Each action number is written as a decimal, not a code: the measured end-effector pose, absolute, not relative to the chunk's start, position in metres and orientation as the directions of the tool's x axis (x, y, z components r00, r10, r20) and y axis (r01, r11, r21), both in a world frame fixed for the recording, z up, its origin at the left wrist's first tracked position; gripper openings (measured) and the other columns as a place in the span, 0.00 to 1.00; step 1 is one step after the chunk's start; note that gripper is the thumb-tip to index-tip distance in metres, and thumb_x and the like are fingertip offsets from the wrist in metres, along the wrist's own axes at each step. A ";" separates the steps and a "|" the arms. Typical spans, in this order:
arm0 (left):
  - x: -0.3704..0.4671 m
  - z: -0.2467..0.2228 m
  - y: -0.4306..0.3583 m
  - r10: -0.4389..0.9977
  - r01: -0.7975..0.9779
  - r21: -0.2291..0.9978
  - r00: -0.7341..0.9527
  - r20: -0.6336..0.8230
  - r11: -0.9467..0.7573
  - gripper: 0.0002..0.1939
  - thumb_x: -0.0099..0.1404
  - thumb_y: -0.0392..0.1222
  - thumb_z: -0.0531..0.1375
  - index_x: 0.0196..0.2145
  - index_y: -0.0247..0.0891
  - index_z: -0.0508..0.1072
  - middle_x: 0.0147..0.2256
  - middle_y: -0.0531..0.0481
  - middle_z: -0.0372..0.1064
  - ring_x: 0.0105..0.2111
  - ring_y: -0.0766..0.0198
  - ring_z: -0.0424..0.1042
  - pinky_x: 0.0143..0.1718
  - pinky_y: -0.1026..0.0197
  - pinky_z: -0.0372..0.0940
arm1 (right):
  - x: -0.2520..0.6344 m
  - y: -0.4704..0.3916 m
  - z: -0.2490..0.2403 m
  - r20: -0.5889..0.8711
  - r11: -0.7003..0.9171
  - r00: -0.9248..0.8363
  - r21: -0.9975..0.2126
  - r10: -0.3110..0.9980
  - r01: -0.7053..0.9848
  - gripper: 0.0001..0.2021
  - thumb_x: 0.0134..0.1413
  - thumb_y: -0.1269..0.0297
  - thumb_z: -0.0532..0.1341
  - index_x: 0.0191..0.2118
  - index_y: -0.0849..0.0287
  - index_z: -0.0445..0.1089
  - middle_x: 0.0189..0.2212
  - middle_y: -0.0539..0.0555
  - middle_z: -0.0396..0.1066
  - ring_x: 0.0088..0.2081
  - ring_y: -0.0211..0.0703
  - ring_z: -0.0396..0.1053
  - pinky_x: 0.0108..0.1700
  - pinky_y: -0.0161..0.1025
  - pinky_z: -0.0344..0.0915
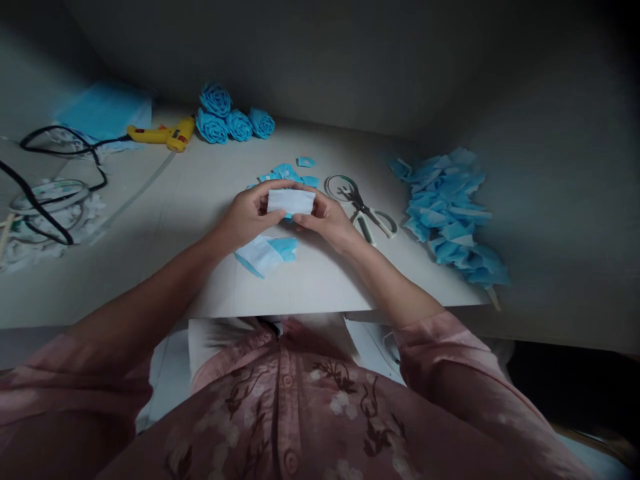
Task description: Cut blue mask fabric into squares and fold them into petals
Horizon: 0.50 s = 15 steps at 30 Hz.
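Observation:
Between my two hands, a small white rectangle of thin fabric is held up over the table, with a bit of blue showing at its lower edge. My left hand pinches its left end, thumb at the bottom. At the right end my right hand grips it the same way. Cut blue pieces lie just beyond my fingers. Below the hands rests a loose white and blue fabric scrap. Scissors with pale handles lie beside my right hand, next to a roll of tape.
A yellow glue gun with a black cord lies at the back left, near blue sheets. Several rolled blue fabric flowers sit behind. Blue scraps heap at the right; white scraps lie far left. The table's front edge is near me.

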State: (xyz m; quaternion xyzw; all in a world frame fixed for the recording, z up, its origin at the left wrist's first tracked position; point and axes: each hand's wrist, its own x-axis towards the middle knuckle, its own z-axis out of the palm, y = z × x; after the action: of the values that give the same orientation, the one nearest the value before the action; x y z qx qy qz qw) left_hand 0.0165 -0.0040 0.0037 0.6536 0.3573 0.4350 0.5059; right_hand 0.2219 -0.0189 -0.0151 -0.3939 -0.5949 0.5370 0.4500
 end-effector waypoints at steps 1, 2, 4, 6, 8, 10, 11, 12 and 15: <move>0.017 0.005 -0.005 0.915 0.015 0.976 0.351 0.198 -0.217 0.30 0.56 0.36 0.68 0.57 0.35 0.77 0.46 0.44 0.78 0.44 0.59 0.76 0.46 0.60 0.69 | 0.221 -0.020 -0.015 0.111 0.111 -0.275 -0.994 0.955 -0.016 0.37 0.47 0.46 0.77 0.61 0.51 0.71 0.45 0.53 0.77 0.42 0.44 0.73 0.40 0.39 0.77; 0.017 0.006 -0.005 0.926 0.004 0.980 0.331 0.184 -0.197 0.31 0.56 0.37 0.69 0.59 0.35 0.76 0.43 0.46 0.77 0.41 0.60 0.75 0.43 0.61 0.69 | 0.220 -0.021 -0.014 0.111 0.110 -0.260 -0.994 0.959 -0.017 0.35 0.47 0.46 0.77 0.60 0.52 0.72 0.44 0.53 0.77 0.41 0.44 0.73 0.39 0.39 0.76; 0.016 0.009 -0.005 0.945 -0.036 0.987 0.286 0.159 -0.155 0.32 0.58 0.39 0.69 0.61 0.38 0.74 0.37 0.49 0.75 0.34 0.63 0.73 0.36 0.62 0.67 | 0.219 -0.023 -0.013 0.127 0.124 -0.211 -0.992 0.969 -0.024 0.35 0.47 0.46 0.76 0.59 0.52 0.72 0.43 0.52 0.77 0.40 0.44 0.73 0.40 0.39 0.77; 0.015 0.010 -0.004 0.953 -0.093 0.990 0.276 0.126 -0.104 0.30 0.60 0.44 0.70 0.60 0.40 0.74 0.34 0.51 0.73 0.30 0.65 0.71 0.32 0.63 0.65 | 0.218 -0.024 -0.012 0.172 0.169 -0.146 -0.985 0.974 -0.029 0.35 0.47 0.45 0.76 0.59 0.52 0.72 0.43 0.52 0.77 0.41 0.44 0.73 0.40 0.40 0.78; 0.015 0.009 -0.004 0.941 -0.113 0.993 0.331 0.069 -0.033 0.23 0.61 0.49 0.71 0.52 0.38 0.78 0.31 0.51 0.72 0.28 0.67 0.70 0.29 0.63 0.63 | 0.217 -0.025 -0.011 0.222 0.221 -0.095 -0.975 0.970 -0.023 0.34 0.48 0.43 0.75 0.59 0.50 0.72 0.45 0.53 0.76 0.42 0.45 0.73 0.41 0.41 0.78; 0.016 0.007 -0.004 0.918 -0.069 0.998 0.396 0.015 0.014 0.17 0.60 0.52 0.71 0.39 0.36 0.80 0.28 0.51 0.72 0.25 0.67 0.68 0.28 0.63 0.61 | 0.216 -0.025 -0.012 0.247 0.246 -0.082 -0.969 0.966 -0.014 0.34 0.49 0.41 0.75 0.58 0.49 0.72 0.45 0.53 0.76 0.42 0.46 0.73 0.42 0.43 0.79; 0.016 0.006 -0.005 0.912 -0.035 0.999 0.409 0.001 0.014 0.16 0.59 0.52 0.71 0.34 0.35 0.79 0.27 0.50 0.72 0.25 0.68 0.68 0.28 0.63 0.61 | 0.215 -0.025 -0.012 0.248 0.247 -0.088 -0.969 0.965 -0.013 0.34 0.49 0.41 0.75 0.58 0.49 0.72 0.45 0.53 0.76 0.42 0.46 0.73 0.43 0.44 0.79; 0.016 0.005 -0.006 0.914 -0.005 1.000 0.406 0.000 0.002 0.16 0.59 0.52 0.71 0.31 0.35 0.79 0.26 0.50 0.72 0.24 0.68 0.68 0.28 0.63 0.61 | 0.215 -0.025 -0.013 0.244 0.244 -0.097 -0.970 0.965 -0.014 0.33 0.49 0.41 0.75 0.58 0.49 0.72 0.44 0.53 0.76 0.42 0.46 0.73 0.43 0.44 0.79; 0.017 0.002 -0.007 0.930 0.036 0.999 0.366 0.025 -0.041 0.17 0.60 0.53 0.70 0.29 0.34 0.80 0.25 0.50 0.73 0.24 0.68 0.67 0.28 0.62 0.61 | 0.214 -0.026 -0.013 0.233 0.232 -0.128 -0.972 0.964 -0.026 0.33 0.49 0.42 0.75 0.59 0.49 0.72 0.44 0.53 0.77 0.42 0.45 0.74 0.44 0.43 0.79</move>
State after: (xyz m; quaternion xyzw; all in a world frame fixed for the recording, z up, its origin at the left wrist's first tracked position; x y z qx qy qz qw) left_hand 0.0169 -0.0074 0.0020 0.6034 0.4002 0.3958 0.5649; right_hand 0.2138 -0.0258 -0.0133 -0.4015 -0.5840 0.4720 0.5244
